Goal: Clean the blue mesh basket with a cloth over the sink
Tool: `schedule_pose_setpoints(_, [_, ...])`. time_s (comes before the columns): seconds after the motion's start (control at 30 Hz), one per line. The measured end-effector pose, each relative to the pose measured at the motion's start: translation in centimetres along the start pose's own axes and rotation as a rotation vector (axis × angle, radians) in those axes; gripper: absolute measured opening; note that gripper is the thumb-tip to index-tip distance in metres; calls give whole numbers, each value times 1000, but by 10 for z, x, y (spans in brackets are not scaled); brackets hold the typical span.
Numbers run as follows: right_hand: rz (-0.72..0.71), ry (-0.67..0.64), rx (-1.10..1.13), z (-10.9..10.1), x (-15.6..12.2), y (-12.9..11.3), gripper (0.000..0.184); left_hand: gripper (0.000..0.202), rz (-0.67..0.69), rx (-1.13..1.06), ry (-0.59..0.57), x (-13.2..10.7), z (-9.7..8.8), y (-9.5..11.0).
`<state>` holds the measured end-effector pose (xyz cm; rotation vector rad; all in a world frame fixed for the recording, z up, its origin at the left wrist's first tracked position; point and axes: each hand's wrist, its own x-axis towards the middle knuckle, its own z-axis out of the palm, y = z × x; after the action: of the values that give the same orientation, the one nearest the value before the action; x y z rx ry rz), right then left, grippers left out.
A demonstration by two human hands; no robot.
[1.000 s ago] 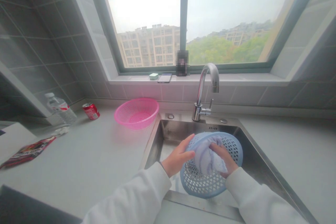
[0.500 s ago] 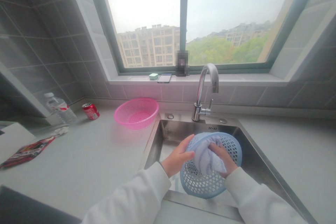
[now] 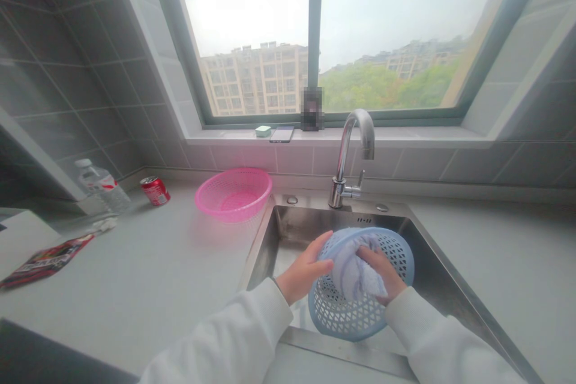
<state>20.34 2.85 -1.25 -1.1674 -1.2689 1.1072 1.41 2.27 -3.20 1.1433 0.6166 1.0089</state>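
A light blue perforated basket (image 3: 396, 252) is held tilted over the steel sink (image 3: 292, 231). My left hand (image 3: 302, 271) grips its left rim, fingers curled over the edge. Inside the basket my right hand (image 3: 380, 273) presses a pale, bunched cloth (image 3: 353, 273) against the mesh, fingers closed on the cloth. White sleeves cover both of my forearms.
A curved chrome faucet (image 3: 348, 156) stands behind the sink. A pink basket (image 3: 234, 193) sits on the counter to the left, with a red can (image 3: 155, 190), a water bottle (image 3: 101, 185) and a red wrapper (image 3: 45, 259) farther left. A phone (image 3: 282, 133) lies on the windowsill.
The cloth and my right hand have shifted slightly inside the basket; everything else stays where it was.
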Motion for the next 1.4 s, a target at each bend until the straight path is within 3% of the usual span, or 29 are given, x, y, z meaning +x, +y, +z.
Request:
schedule_pose_setpoints(0.57, [29,-19,36,1,-1,0,44,95,-7,-29,4,-1,1,0])
schedule_pose_setpoints(0.83, [-41,51,-41,3,0,-1,35,94,-11,-40,-6,-2,3,2])
schedule_pose_setpoints(1.23, [14,22,24,3,-1,-3,41,94,-14,-35,-6,-2,3,3])
schedule_pose_setpoints(1.4, [12,30,-5,3,0,-3,32,92,-7,-31,-13,-2,3,3])
